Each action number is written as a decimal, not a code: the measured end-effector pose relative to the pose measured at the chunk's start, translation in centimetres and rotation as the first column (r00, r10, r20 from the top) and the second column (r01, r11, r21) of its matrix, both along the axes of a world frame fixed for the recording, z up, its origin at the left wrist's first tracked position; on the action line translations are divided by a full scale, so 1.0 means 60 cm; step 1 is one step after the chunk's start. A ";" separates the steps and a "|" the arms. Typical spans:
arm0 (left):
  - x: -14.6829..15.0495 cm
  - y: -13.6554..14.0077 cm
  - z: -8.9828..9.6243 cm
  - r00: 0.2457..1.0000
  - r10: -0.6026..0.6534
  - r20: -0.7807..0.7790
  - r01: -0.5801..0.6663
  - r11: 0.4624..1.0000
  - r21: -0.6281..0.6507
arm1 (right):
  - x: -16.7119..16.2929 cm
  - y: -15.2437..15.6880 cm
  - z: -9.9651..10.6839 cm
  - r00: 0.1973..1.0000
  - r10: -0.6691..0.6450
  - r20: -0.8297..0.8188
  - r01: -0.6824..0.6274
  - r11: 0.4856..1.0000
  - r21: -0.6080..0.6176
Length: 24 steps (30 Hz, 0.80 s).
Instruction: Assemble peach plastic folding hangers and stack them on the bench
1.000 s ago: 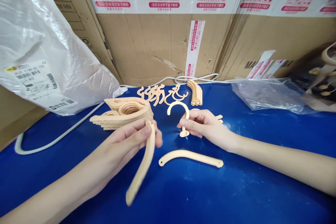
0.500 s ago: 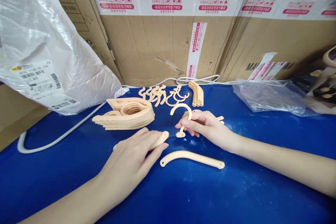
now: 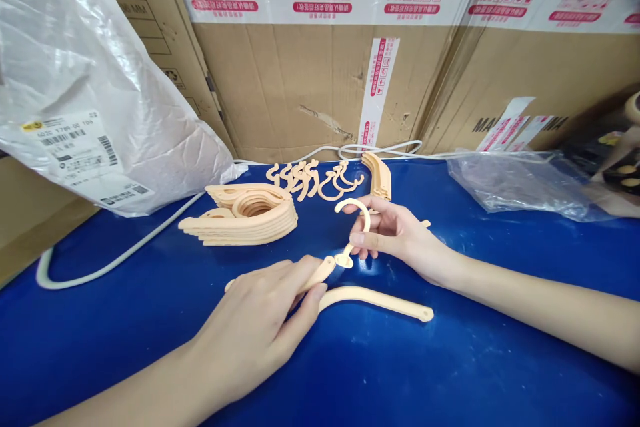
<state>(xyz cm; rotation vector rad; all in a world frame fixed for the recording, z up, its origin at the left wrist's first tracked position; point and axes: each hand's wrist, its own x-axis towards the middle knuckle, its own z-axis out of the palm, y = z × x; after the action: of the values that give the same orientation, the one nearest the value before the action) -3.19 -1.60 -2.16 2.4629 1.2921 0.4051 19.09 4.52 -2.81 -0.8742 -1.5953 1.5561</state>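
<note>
A: Here comes the bar! Half a second ago there was a clear gap; now its holed end is right at the foot of the hook.

B: Touching? Can't quite tell. Both are held over the blue table, the hook tilted.

A: Left hand closed round the bar, fingers on top, thumb alongside. Right hand pinching the hook's stem, thumb against fingers.

B: And that pinch is my worry! Thin stem, small hold: a hard shove from the bar could spin the hook and throw its foot out of line.

A: Watch the loose bar too, one end hidden behind the left thumb. If that hand dips, it could get knocked askew.

B: Farther back, the stack of curved pieces sits near the left knuckles; a backward swing might topple it. The spare hooks beyond look safer.
</note>
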 end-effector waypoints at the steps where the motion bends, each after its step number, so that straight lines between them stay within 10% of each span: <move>1: 0.000 -0.001 0.002 1.000 0.001 0.011 -0.001 1.000 -0.001 | 0.000 0.001 -0.001 1.000 0.009 -0.010 -0.009 1.000 -0.007; 24: -0.010 0.016 -0.022 0.983 -0.173 -0.056 0.182 0.924 0.337 | 0.004 0.005 -0.005 0.998 0.007 -0.069 -0.011 0.998 -0.055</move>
<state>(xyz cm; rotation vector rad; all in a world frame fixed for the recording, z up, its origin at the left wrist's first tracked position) -3.79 -0.63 -3.50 2.8518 1.0682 0.5953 19.33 4.83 -3.09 -0.8347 -1.5159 1.6264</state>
